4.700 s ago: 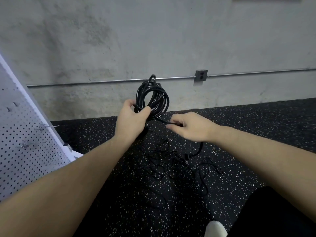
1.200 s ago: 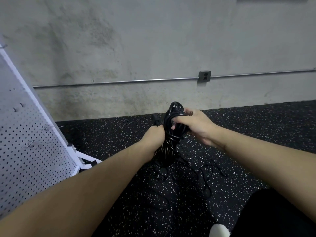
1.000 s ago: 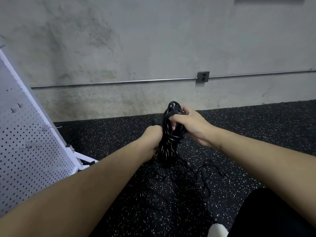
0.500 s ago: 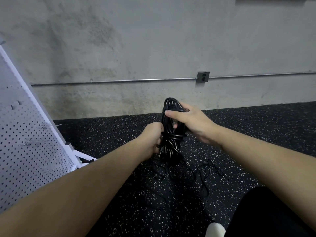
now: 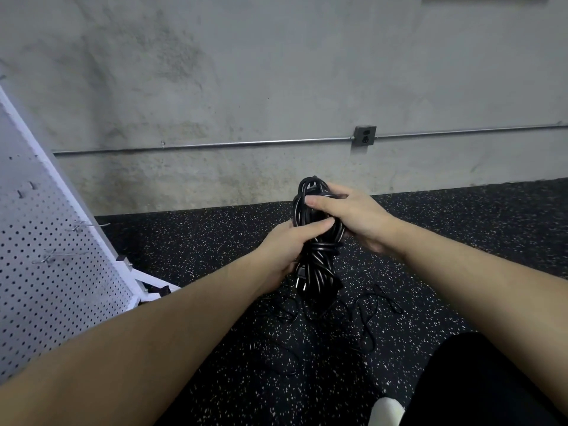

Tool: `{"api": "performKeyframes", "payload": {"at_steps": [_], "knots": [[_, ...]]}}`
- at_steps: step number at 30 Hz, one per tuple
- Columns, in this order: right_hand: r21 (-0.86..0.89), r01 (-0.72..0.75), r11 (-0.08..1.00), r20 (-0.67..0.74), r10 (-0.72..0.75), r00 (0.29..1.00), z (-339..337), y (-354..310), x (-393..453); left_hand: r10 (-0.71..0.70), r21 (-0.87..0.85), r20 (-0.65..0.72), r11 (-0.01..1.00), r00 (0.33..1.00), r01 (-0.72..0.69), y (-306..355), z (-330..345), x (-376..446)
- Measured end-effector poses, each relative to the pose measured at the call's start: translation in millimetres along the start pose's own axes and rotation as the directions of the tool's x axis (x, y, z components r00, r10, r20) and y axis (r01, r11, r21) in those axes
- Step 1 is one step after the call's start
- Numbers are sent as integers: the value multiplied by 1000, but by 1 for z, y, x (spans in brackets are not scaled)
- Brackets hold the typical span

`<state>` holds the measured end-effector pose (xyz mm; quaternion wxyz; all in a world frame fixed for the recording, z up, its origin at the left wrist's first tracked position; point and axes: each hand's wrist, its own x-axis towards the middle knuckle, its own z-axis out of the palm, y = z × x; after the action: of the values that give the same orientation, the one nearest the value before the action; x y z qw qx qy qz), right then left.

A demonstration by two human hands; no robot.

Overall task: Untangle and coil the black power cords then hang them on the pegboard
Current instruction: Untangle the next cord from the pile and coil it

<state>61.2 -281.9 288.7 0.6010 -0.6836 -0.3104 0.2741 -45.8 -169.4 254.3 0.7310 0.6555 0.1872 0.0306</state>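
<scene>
The coiled black power cord (image 5: pixel 316 241) is held upright in mid-air above the speckled black floor (image 5: pixel 215 241), in front of the concrete wall (image 5: pixel 276 72). All positions below are given relative to this coil.

Right hand (image 5: pixel 353 216): grips the upper part of the coil from its right side. The fingers (image 5: pixel 319 202) curl across the front of the top loops, and the thumb lies across the strands lower down.

Left hand (image 5: pixel 285 250): grips the lower middle of the coil from its left side. The fingers are wrapped round the bundle and mostly hidden behind it.

Plug (image 5: pixel 299 279): hangs at the lower left of the coil, just below the left hand, prongs pointing down.

Loose cords (image 5: pixel 365 309): lie tangled on the floor directly below the coil and to its lower right, thin and hard to separate from the dark floor.

Pegboard (image 5: pixel 46 256): white, perforated, standing well to the left of the coil and leaning back. Metal hooks (image 5: pixel 89 225) project from its face.

Conduit (image 5: pixel 215 145): runs horizontally along the wall above and behind the coil. An outlet box (image 5: pixel 365 135) is mounted on it, above and to the right of the coil.
</scene>
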Motion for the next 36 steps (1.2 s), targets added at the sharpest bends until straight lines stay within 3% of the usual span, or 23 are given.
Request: {"api": "performKeyframes", "payload": {"at_steps": [5, 11, 16, 23, 32, 36], "knots": [[-88, 72, 994, -98, -80, 992, -1, -4, -2, 28, -58, -109, 998, 994, -34, 1, 3, 4], [-91, 74, 993, -6, -75, 997, -6, -3, 2, 45, -27, -218, 998, 975, -52, 1, 13, 7], [-163, 117, 980, 33, -113, 993, -9, -2, 1, 126, 116, -367, 989, 921, -89, 1, 6, 9], [-323, 89, 942, 20, -87, 996, -22, 10, 12, 120, 83, -345, 992, 931, -97, 4, -5, 5], [-316, 119, 941, 127, -83, 988, -29, 13, 13, 109, 14, -270, 994, 957, -109, 16, 0, -4], [-252, 114, 961, 152, -77, 985, -29, 10, 7, 136, -38, -304, 987, 943, -155, 17, 4, -4]]}}
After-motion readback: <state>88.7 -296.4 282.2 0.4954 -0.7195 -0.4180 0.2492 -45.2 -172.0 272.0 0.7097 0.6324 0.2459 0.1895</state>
